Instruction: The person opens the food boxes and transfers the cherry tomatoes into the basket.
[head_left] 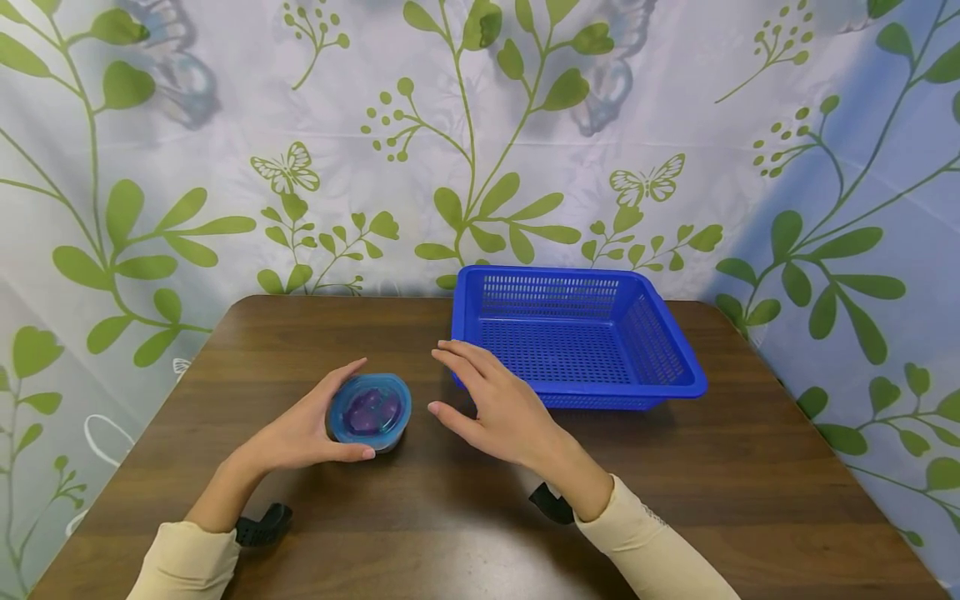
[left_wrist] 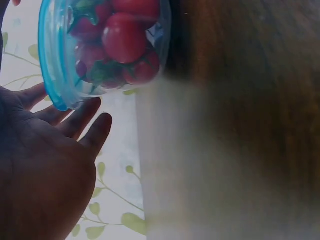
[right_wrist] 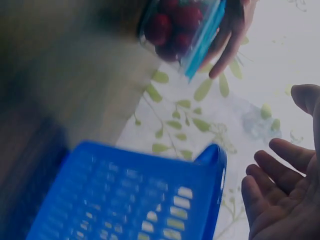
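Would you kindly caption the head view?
Left hand holds a lidded tub; right hand hovers beside blue basket.

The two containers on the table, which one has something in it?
The small round tub with the blue lid, held by the left hand; it holds red fruit. The blue basket is empty.

Two bare hands showed in the lower half of the head view, the left hand (head_left: 300,433) at lower left of centre and the right hand (head_left: 498,408) near the middle. Each forearm wore a long, close-fitting cream sleeve (head_left: 187,562) that ended at the wrist; the right one (head_left: 652,550) carried faint small markings near its cuff. A black strap (head_left: 262,527) sat under the left wrist, and another black strap (head_left: 551,504) under the right.
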